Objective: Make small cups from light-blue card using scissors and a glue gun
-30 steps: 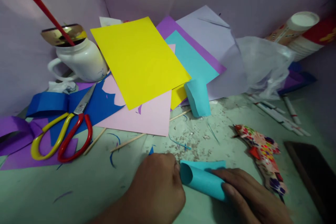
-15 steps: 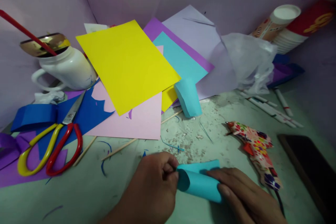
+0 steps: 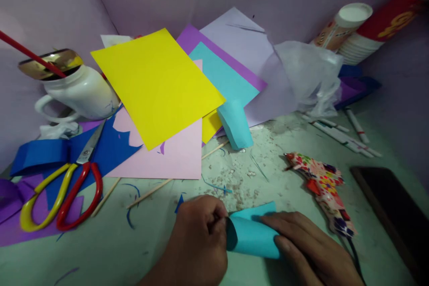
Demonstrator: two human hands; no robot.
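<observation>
A strip of light-blue paper (image 3: 255, 235) is curled into a loop on the table, with its open end facing left and a flat tail showing behind. My left hand (image 3: 201, 237) pinches the loop's left edge between thumb and bent fingers. Over the right end of the same paper lies my right hand (image 3: 311, 250), its fingers pressing it from above and its thumb in front. Another curled light-blue paper piece (image 3: 236, 126) stands beyond the hands. To the right is a glue gun (image 3: 323, 187) with a flowery covering, its tip pointing left.
Scissors (image 3: 77, 178) with yellow and red handles lie at left on blue paper (image 3: 117, 140). Yellow (image 3: 157, 89) and pink (image 3: 177, 161) sheets overlap behind. A white mug (image 3: 83, 94) stands back left. Markers (image 3: 342, 136), a plastic bag (image 3: 308, 76) and a phone (image 3: 389, 205) are at right.
The view has shifted slightly, so the table things sit a little further left. Both hands keep hold of the light-blue paper, whose loop looks slightly wider.
</observation>
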